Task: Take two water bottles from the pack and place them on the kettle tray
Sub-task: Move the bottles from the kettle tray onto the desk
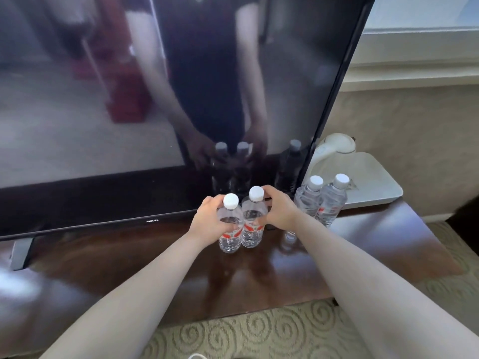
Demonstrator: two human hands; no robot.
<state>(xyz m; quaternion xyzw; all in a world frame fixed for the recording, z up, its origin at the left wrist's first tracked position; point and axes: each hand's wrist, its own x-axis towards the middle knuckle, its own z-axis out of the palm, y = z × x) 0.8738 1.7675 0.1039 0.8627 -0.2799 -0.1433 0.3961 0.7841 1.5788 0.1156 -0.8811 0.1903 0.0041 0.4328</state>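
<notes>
Two clear water bottles with white caps and red labels stand side by side above the dark wooden cabinet top. My left hand grips the left bottle around its shoulder. My right hand wraps the right bottle from behind. Whether their bases touch the wood I cannot tell. To the right, a white kettle tray holds a white kettle, partly hidden behind the television.
A large black television stands right behind the bottles, its foot at the left. Two more water bottles stand at the tray's front left edge. The wooden cabinet top ends near me over patterned carpet.
</notes>
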